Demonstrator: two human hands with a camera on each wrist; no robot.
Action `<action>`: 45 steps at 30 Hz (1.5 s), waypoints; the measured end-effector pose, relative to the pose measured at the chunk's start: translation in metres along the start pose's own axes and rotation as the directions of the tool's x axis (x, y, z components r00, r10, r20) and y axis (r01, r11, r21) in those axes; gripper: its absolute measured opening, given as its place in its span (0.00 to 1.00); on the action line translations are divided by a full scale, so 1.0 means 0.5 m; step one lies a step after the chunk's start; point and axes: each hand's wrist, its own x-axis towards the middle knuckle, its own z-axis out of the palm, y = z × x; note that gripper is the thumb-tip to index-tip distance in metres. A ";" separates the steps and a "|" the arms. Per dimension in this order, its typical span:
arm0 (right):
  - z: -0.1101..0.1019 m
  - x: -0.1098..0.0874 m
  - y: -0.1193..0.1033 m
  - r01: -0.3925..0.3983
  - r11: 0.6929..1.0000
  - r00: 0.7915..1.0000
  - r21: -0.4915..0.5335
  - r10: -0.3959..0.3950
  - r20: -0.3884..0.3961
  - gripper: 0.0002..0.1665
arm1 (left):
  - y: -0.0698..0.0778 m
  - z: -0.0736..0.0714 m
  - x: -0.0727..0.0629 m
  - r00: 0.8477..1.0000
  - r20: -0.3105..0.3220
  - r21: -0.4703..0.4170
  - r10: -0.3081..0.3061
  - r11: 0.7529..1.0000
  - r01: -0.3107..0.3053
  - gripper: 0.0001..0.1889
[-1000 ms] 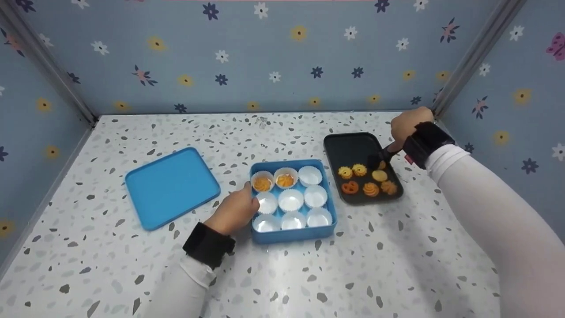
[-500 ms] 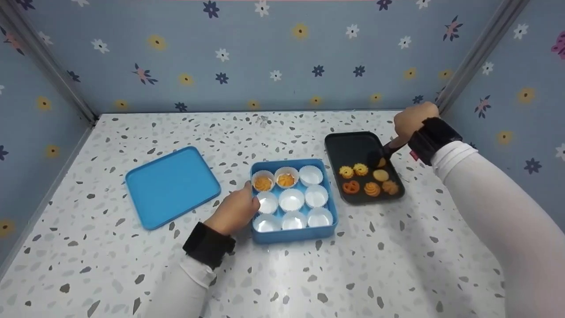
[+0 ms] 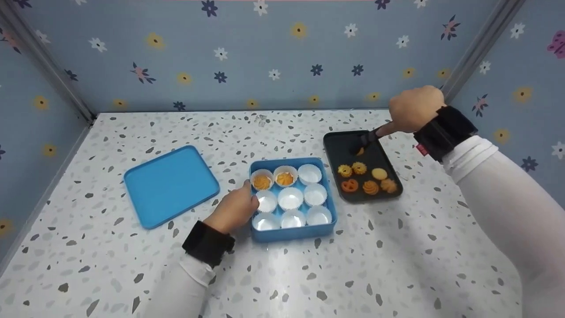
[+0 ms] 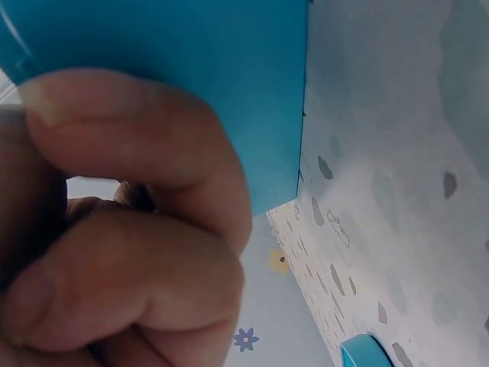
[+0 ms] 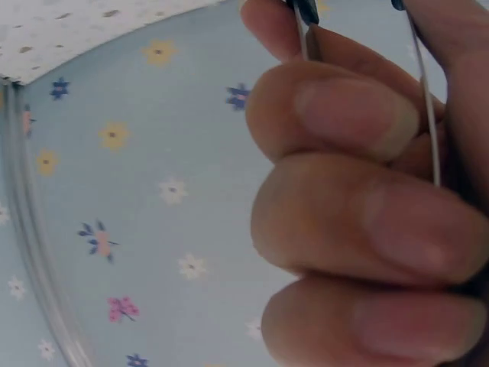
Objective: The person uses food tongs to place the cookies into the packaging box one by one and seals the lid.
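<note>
A blue box [image 3: 293, 233] holds rows of white paper cups [image 3: 290, 198]; two cups at its far left contain orange-brown cookies [image 3: 284, 179]. My left hand [image 3: 231, 207] grips the box's left wall, curled fingers [image 4: 145, 153] against the blue side in the left wrist view. My right hand [image 3: 415, 110] holds tongs [image 3: 368, 138], their thin metal arms [image 5: 429, 115] showing between the curled fingers in the right wrist view. A small golden cookie [image 3: 360, 151], partly hidden, is at the dark tongs' tips over the black tray [image 3: 342, 142].
Several cookies lie in the tray's near half, among them a pretzel [image 3: 349, 185], a pale round one [image 3: 379, 173] and a swirled one [image 3: 371, 187]. A flat blue lid [image 3: 172, 185] lies left of the box. Flowered walls [image 3: 273, 53] enclose the speckled table [image 3: 282, 282].
My right hand has risen and moved back, carrying the tongs and cookie from the tray's right side up and left over its far half. My left hand stays on the box.
</note>
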 end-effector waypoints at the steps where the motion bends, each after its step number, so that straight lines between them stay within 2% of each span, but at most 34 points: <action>1: -0.008 -0.004 -0.007 0.012 1.000 1.000 0.007 -0.012 -0.015 0.37 | 0.000 0.000 0.000 1.000 0.001 0.000 0.002 1.000 -0.002 0.34; 7: -0.044 -0.019 -0.071 0.072 0.997 0.995 -0.003 -0.072 -0.070 0.38 | 0.000 0.001 0.000 1.000 -0.003 0.014 0.017 1.000 -0.017 0.34; 14: -0.046 -0.015 -0.163 0.153 0.985 0.981 -0.081 -0.161 -0.104 0.39 | 0.001 0.001 -0.001 1.000 -0.006 0.007 0.009 1.000 -0.009 0.34; 17: -0.042 -0.007 -0.195 0.163 0.977 0.980 -0.140 -0.177 -0.096 0.38 | 0.003 0.000 -0.003 1.000 -0.002 -0.007 0.005 1.000 -0.005 0.34; 21: -0.039 0.007 -0.228 0.145 0.972 0.987 -0.183 -0.155 -0.037 0.34 | 0.005 -0.002 -0.004 1.000 -0.003 -0.011 0.007 1.000 -0.007 0.34; 27: -0.033 0.019 -0.249 0.107 0.972 0.994 -0.211 -0.106 0.017 0.32 | 0.006 -0.001 -0.006 1.000 -0.001 -0.008 0.011 1.000 -0.011 0.35; 34: -0.017 0.022 -0.260 0.106 0.966 0.994 -0.238 -0.107 0.010 0.30 | 0.003 -0.002 -0.003 1.000 0.000 -0.003 0.000 1.000 0.000 0.34; 42: -0.005 0.022 -0.274 0.111 0.959 0.993 -0.259 -0.120 -0.017 0.28 | 0.001 -0.002 -0.003 1.000 -0.002 0.016 0.024 1.000 -0.024 0.34; 45: -0.006 0.024 -0.276 0.103 0.958 0.994 -0.266 -0.107 0.002 0.29 | 0.002 -0.003 -0.004 1.000 0.002 0.007 0.021 1.000 -0.021 0.34</action>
